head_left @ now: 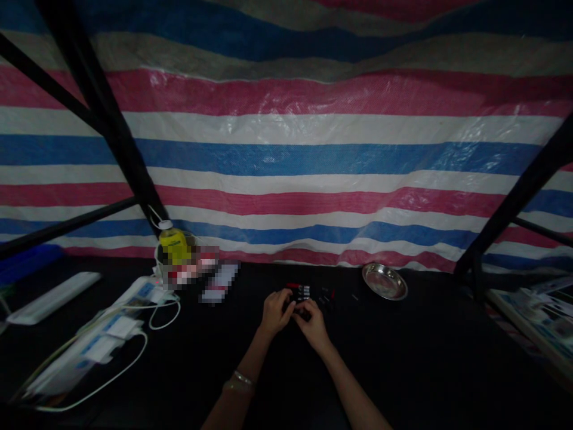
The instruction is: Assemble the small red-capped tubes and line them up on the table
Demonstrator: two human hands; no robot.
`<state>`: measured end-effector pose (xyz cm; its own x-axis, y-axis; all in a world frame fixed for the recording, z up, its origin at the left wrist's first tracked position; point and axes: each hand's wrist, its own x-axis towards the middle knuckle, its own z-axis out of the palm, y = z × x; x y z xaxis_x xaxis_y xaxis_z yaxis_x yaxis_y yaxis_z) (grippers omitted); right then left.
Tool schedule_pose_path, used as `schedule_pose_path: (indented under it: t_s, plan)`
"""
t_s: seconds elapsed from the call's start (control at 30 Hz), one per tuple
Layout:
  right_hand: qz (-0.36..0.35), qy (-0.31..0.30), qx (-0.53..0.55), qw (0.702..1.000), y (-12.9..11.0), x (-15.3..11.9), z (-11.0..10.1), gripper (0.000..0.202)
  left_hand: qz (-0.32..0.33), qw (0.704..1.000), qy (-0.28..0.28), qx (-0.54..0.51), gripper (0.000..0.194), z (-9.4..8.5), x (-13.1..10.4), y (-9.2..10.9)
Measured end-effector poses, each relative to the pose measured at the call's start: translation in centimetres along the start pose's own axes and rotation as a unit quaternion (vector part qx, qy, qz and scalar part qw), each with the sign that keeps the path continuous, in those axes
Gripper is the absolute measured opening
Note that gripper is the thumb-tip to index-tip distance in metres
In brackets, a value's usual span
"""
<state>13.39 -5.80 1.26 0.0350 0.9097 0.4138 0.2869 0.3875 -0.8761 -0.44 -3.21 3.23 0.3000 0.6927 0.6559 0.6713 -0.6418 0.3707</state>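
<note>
Over the dark table, my left hand (276, 313) and my right hand (314, 326) meet with bent, pinching fingertips. Whatever lies between their fingers is too small and dim to make out. Just beyond the fingertips lie several short silver pieces (306, 292) in a column, with a thin red piece (293, 286) at their upper left. Beside my right hand, small dark parts and another red bit (332, 294) are scattered. A bracelet circles my left wrist.
A round shallow metal dish (385, 281) stands at the back right. Power strips with white plugs and cables (111, 337) run along the left, near a yellow bottle (174, 245). Black frame posts (111, 131) slant at both sides before a striped tarp (304, 158).
</note>
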Motion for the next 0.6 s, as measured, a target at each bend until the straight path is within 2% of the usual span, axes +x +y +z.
schedule_pose_path:
  t_s: [0.13,0.33,0.47,0.6]
  plan:
    - [0.017,0.026,-0.012,0.999,0.0,-0.2,-0.1,0.008,0.002,1.000,0.006,-0.008,0.034,0.0,0.0,-0.2]
    - [-0.007,-0.036,-0.068,0.997,-1.2,-0.4,-0.5,0.006,-0.038,0.999,0.023,-0.023,0.031,-0.1,0.1,-0.2]
    - [0.007,-0.046,-0.110,0.993,-2.4,-0.5,-0.9,0.008,-0.061,0.998,0.029,-0.017,0.031,-0.1,0.2,-0.2]
    - [-0.022,-0.044,-0.122,0.991,-3.2,-0.6,-1.2,0.013,-0.063,0.998,0.025,0.001,0.035,-0.1,0.3,-0.1]
